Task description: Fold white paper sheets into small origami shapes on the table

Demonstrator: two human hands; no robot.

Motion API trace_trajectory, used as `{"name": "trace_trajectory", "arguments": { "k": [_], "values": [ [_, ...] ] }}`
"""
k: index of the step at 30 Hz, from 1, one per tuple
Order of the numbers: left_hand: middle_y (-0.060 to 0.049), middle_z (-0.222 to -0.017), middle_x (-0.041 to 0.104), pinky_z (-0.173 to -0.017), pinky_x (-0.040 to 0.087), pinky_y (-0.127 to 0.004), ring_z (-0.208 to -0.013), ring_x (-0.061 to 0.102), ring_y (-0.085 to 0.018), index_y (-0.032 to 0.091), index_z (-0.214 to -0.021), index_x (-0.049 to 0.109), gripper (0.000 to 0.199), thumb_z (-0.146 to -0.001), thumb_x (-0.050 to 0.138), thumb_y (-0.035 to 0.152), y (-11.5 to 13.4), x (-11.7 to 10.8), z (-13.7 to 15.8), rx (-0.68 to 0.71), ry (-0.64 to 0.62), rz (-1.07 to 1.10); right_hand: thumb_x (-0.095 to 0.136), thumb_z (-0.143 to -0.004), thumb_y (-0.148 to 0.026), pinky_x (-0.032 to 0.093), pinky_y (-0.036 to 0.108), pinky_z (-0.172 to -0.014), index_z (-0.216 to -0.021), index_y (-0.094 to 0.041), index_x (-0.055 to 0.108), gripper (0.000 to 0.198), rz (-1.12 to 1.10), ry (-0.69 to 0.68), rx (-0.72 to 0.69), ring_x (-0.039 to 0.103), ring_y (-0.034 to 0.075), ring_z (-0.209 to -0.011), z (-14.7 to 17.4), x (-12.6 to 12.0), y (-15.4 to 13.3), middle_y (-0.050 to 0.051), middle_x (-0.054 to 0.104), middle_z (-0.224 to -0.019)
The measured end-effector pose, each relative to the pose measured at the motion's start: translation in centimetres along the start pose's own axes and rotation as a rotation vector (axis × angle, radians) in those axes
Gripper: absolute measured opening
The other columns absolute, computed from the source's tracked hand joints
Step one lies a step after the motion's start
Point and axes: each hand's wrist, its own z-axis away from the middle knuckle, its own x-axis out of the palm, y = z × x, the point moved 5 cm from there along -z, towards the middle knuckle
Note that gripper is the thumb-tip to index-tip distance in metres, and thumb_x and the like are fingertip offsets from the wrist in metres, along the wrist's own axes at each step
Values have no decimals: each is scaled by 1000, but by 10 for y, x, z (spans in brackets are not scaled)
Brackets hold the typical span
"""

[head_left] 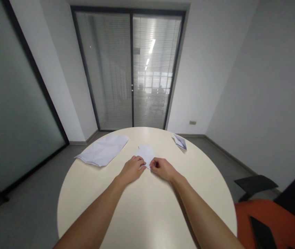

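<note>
I have the small paper lying flat on the round table, about midway between its left and right edges and nearer the far edge than the near one. Its long axis runs roughly from the near edge toward the far edge; the broad end faces the far edge, and the part toward me narrows between my hands. My left hand rests palm down over the paper's near left side, thumb and forefinger only a narrow gap apart; I can't tell whether they pinch it or just press on it. My right hand is curled, with thumb and forefinger tips brought together on the near right side of the paper. By the table's far left edge I see a large sheet, creased and lying flat, and close to the far right edge a folded paper, partly raised.
</note>
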Motion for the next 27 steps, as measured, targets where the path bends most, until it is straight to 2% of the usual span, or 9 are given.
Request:
{"name": "trace_trajectory", "arguments": {
  "k": [8,11,15,19,22,24,27],
  "values": [
    [-7,-111,67,-91,48,-36,-108,57,-24,22,-107,70,22,-96,53,30,2,-1,0,-32,-6,-14,57,-80,-16,40,22,-64,-93,-19,69,18,-32,-17,-63,55,13,-67,0,2,2,-2,66,-75],
    [-7,-112,67,-91,48,-35,-109,56,-24,22,-108,70,23,-96,52,30,1,-1,0,-36,-14,-23,55,-80,-13,43,24,-69,-93,-20,75,25,8,-55,-89,58,14,-71,0,4,0,1,70,-82],
    [-6,-111,68,-91,49,-35,-107,57,-23,22,-107,70,24,-96,50,27,2,-1,0,-14,-5,-37,55,-81,-14,46,26,-77,-105,-23,78,34,58,-44,-101,61,16,-77,0,3,-1,4,73,-94],
    [-6,-110,68,-94,48,-36,-106,58,-23,21,-107,71,24,-96,50,26,2,0,-1,5,13,-31,56,-80,-12,47,30,-89,-106,-24,79,36,146,-29,-129,64,19,-91,0,1,1,6,73,-102],
    [-7,-111,69,-94,48,-35,-106,58,-22,22,-107,72,25,-96,50,27,1,0,-1,-4,9,-23,58,-82,-14,44,35,-101,-106,-28,79,35,200,-21,-157,62,22,-108,0,0,4,7,70,-118],
    [-7,-112,69,-95,47,-35,-106,59,-23,22,-107,72,25,-95,52,30,1,0,-1,-7,15,-25,58,-83,-16,42,36,-104,-108,-29,78,35,194,-32,-169,61,23,-114,1,0,4,7,67,-125],
    [-8,-110,69,-94,48,-36,-105,59,-24,21,-105,71,24,-93,57,36,1,-1,0,-22,44,-31,58,-85,-19,44,35,-102,-110,-29,78,34,179,-57,-190,61,23,-113,4,0,-1,7,67,-125]
  ]
}}
